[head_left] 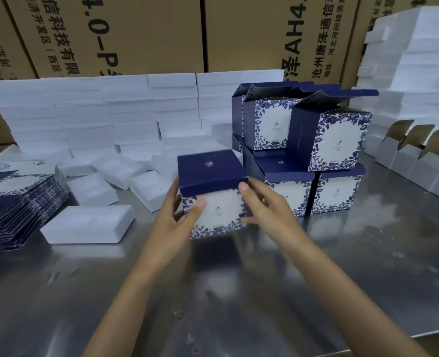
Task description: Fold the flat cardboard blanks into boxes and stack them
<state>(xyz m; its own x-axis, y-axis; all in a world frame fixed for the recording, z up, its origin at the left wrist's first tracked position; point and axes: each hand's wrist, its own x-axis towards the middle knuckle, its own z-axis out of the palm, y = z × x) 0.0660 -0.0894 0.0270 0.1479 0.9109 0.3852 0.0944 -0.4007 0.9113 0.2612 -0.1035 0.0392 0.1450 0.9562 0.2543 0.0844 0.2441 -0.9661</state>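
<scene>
A folded blue-and-white floral box [217,212] with a dark blue closed top is held just above the steel table [342,266], in the middle of the view. My left hand [177,222] grips its left side, thumb on the white front face. My right hand [267,204] grips its right side, thumb at the top right corner. To the right stands a stack of folded boxes [303,140], two layers high, the upper ones with lids open. A pile of flat blanks [17,202] lies at the left edge.
White foam trays [89,224] lie loose on the table's left and are stacked along the back [97,112]. A taller foam stack [417,68] rises at the right, with grey open cartons [419,155] below it. Brown shipping cartons [141,34] form the back wall.
</scene>
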